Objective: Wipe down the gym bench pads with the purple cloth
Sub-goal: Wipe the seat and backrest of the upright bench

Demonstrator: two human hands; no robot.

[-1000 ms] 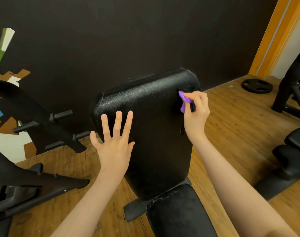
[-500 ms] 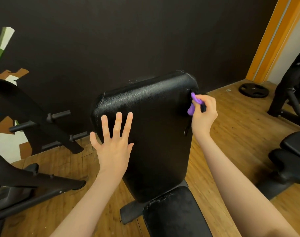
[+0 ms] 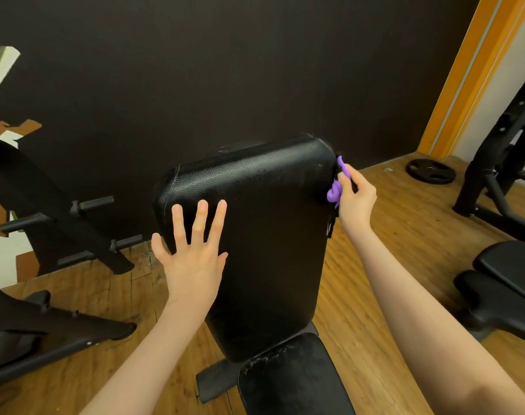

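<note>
Right hand is pinching the bunched purple cloth against the raised black leather backrest pad's far right edge; left hand, fingers spread and empty, is bracing the face. Best keeping pressure firm along that seam.

The left hand lies flat, fingers spread, on the back pad; the right hand presses the bunched purple cloth against its right edge.

left hand flat, fingers spread, right hand pinched
</note>
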